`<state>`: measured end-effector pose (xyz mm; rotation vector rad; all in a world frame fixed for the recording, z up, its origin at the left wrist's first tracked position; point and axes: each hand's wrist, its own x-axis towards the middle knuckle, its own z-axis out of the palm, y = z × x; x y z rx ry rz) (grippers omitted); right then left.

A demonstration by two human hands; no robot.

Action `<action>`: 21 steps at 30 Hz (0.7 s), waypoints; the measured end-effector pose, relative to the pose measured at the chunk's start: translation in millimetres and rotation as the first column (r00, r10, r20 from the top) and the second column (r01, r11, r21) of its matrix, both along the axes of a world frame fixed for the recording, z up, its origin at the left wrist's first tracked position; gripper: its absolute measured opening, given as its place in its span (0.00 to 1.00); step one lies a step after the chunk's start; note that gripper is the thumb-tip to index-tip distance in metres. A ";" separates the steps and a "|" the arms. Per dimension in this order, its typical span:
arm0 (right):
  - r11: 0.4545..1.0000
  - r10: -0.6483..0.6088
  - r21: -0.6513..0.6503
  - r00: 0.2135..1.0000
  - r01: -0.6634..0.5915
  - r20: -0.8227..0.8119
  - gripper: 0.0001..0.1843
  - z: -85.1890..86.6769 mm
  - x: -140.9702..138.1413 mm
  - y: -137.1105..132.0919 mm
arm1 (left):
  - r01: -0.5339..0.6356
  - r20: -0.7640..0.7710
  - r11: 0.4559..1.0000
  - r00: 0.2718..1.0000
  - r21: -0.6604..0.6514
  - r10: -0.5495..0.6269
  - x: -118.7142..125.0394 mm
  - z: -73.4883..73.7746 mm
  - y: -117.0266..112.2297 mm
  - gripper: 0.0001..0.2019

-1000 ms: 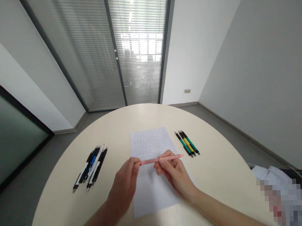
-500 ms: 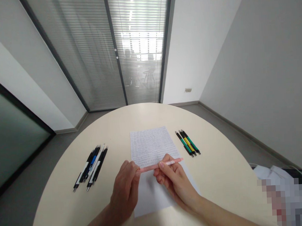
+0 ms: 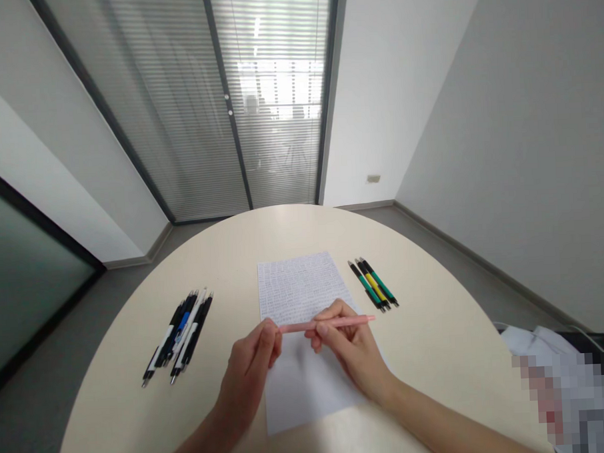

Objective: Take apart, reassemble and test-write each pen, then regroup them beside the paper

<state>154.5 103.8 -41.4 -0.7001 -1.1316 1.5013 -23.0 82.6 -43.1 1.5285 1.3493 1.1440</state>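
A pink pen [image 3: 353, 321] lies crosswise between my hands, above a sheet of paper [image 3: 299, 287]. My left hand [image 3: 252, 359] pinches its left end, and the fingertips hide that tip. Thumb and fingers of my right hand [image 3: 350, 351] close on the pen's middle, its right end sticking out past them. Small handwriting fills the upper part of the sheet, while the lower part that shows is blank.
Left of the paper lies a bunch of several black, white and blue pens [image 3: 181, 335]. On the right are three green and yellow pens [image 3: 373, 283]. The round table [image 3: 292, 230] stands near a glass partition with blinds [image 3: 187, 124]. White cloth [image 3: 532, 343] shows at the lower right.
The pen has turned about its length, so the white part that showed near its right end is out of sight. My right hand has risen slightly, and my left hand's grip has rolled.
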 end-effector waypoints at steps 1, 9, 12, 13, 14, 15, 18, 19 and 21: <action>0.999 -0.014 -0.049 1.000 0.013 -0.020 0.08 -1.0 0.4 1.7 | 0.015 -0.021 1.000 1.000 0.025 -0.015 -0.1 0.0 0.3 0.20; 0.955 -0.037 -0.295 0.989 -0.007 -0.142 0.13 -3.6 1.1 4.7 | -0.015 -0.229 0.993 0.973 0.119 0.042 -2.3 -3.6 5.3 0.09; 0.955 -0.030 -0.298 0.990 -0.012 -0.137 0.14 -3.3 0.1 3.8 | 0.006 -0.280 0.993 0.960 0.114 0.027 -2.2 -1.2 4.7 0.14; 0.955 -0.028 -0.296 0.990 -0.013 -0.136 0.14 -3.5 -0.1 3.7 | 0.010 -0.274 0.994 0.961 0.112 0.021 -1.8 -0.7 4.1 0.15; 0.955 -0.028 -0.295 0.990 -0.013 -0.136 0.14 -3.8 -0.2 3.7 | 0.013 -0.256 0.994 0.967 0.111 0.016 -1.4 -0.4 3.6 0.14; 0.955 -0.030 -0.295 0.990 -0.013 -0.139 0.14 -4.2 -0.2 3.8 | 0.016 -0.231 0.994 0.973 0.111 0.010 -1.0 -0.5 3.2 0.12; 0.951 -0.036 -0.308 0.988 -0.012 -0.150 0.13 -5.2 0.0 4.9 | 0.025 -0.194 0.991 0.981 0.130 0.001 -0.4 -1.7 3.0 0.08; 0.948 -0.039 -0.319 0.987 -0.012 -0.154 0.13 -5.2 -0.1 5.2 | 0.022 -0.199 0.990 0.980 0.137 0.006 -0.5 -1.9 3.2 0.07; 0.941 -0.046 -0.339 0.986 -0.011 -0.161 0.13 -4.5 -0.5 5.4 | 0.016 -0.230 0.992 0.973 0.127 0.014 -1.2 -2.0 3.9 0.09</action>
